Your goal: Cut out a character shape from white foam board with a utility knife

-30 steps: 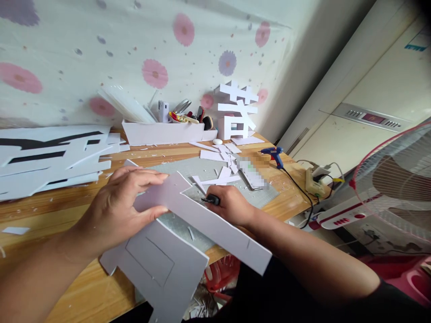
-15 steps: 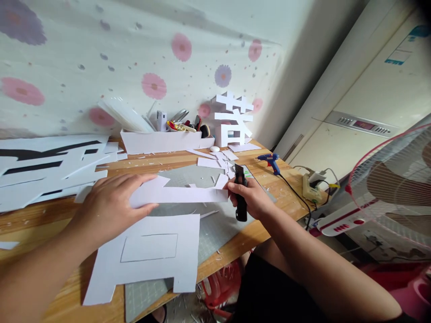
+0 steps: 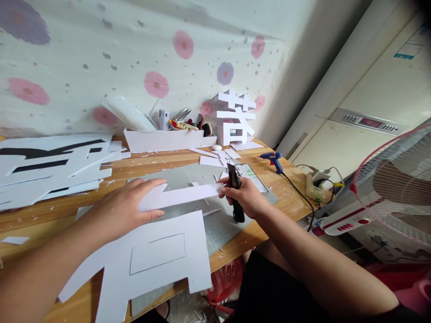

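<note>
My left hand (image 3: 124, 206) pinches a white foam-board cutout between thumb and fingers, around the left end of its long strip (image 3: 188, 196). Held in my right hand (image 3: 247, 197) is a black utility knife (image 3: 237, 211), upright in the fist, while the thumb and fingertip touch the strip's right end. Below the strip lies a wide white board part (image 3: 195, 264) with a rectangle drawn in dark line. Whether it joins the strip is hidden behind my left hand. A grey cutting mat (image 3: 218, 229) is underneath.
A phone (image 3: 256, 179) lies beyond my right hand, near a blue glue gun (image 3: 274, 160) with a black cord. At the back stand a white tool box (image 3: 161, 141) and a white built-up character (image 3: 235, 119). Cut boards (image 3: 43, 179) are stacked left; a fan (image 3: 397, 179) is right.
The strip and the lower board have turned slightly, the strip's right end rising. My right hand with the knife has shifted a little left, and more of the phone shows.
</note>
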Motion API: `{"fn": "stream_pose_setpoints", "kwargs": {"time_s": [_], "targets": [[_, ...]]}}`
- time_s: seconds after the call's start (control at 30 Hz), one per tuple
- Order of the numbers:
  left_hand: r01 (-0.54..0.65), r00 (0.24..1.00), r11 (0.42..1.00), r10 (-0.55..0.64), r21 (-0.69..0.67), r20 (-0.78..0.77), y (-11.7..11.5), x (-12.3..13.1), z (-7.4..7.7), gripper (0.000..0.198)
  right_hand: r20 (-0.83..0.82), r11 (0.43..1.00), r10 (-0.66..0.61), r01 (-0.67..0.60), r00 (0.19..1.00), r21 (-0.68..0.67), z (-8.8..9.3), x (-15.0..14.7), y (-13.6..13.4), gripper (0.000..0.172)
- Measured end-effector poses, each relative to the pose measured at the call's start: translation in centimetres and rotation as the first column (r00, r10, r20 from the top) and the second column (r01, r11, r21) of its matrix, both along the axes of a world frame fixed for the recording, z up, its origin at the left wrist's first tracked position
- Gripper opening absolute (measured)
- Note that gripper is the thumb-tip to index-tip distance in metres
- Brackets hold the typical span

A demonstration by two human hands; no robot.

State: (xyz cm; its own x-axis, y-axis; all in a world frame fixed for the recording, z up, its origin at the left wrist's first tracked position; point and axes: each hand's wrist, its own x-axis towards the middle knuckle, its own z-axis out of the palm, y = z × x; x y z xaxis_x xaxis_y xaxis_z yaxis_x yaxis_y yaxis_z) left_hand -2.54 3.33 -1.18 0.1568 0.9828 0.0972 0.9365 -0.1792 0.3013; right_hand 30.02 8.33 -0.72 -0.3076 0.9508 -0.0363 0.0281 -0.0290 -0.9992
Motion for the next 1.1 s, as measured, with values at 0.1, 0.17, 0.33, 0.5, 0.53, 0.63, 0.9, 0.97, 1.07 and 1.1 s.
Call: {"fn": "stream_pose_setpoints", "kwargs": {"time_s": [0.1,0.17,0.33,0.5,0.53,0.63,0.9,0.97,1.07,1.1], "targets": [[0.016,0.999,1.0,-0.015,0.01,-0.033,-0.2,0.1,-0.2,0.059,0.02,0.999,0.035,-0.035,0.999,0.012,0.0,-0.1,-0.1,0.033],[0.065,0.994,0.992,-0.056,0.106,-0.092,-0.4,0.2,-0.5,0.055,0.036,0.998,0.06,-0.061,0.998,0.017,0.1,-0.2,-0.2,0.029],[0.392,0.918,0.85,-0.334,0.352,-0.215,-0.8,1.0,-1.2,0.048,0.084,0.99,0.134,-0.137,0.987,0.032,0.1,-1.1,-0.9,0.023],[0.414,0.905,0.82,-0.323,0.396,-0.279,-0.6,0.9,-1.4,0.061,0.07,0.995,0.033,-0.039,0.997,0.092,0.1,-1.6,-1.3,0.041],[0.402,0.906,0.826,-0.297,0.395,-0.3,-0.5,0.7,-1.4,0.064,0.055,0.996,0.016,-0.021,0.998,0.088,0.1,-1.6,-1.3,0.046],[0.364,0.904,0.866,-0.239,0.345,-0.353,-0.3,0.1,-1.3,0.069,0.06,0.996,0.072,-0.075,0.996,0.044,0.2,-1.3,-1.4,0.049],[0.316,0.899,0.875,-0.152,0.367,-0.41,-0.6,0.5,-1.1,0.075,0.275,0.954,0.298,-0.298,0.914,-0.042,0.5,-1.9,-3.1,0.05],[0.309,0.897,0.877,-0.142,0.367,-0.418,-0.6,0.6,-1.1,0.075,0.249,0.949,0.312,-0.31,0.917,-0.048,0.6,-2.1,-3.2,0.046],[0.3,0.898,0.882,-0.131,0.365,-0.421,-0.6,0.5,-1.2,0.077,0.152,0.948,0.318,-0.313,0.936,-0.058,0.8,-2.0,-3.0,0.034],[0.297,0.899,0.883,-0.13,0.363,-0.419,-0.6,0.5,-1.1,0.078,0.127,0.949,0.317,-0.312,0.94,-0.053,0.9,-1.9,-3.0,0.028]]}}
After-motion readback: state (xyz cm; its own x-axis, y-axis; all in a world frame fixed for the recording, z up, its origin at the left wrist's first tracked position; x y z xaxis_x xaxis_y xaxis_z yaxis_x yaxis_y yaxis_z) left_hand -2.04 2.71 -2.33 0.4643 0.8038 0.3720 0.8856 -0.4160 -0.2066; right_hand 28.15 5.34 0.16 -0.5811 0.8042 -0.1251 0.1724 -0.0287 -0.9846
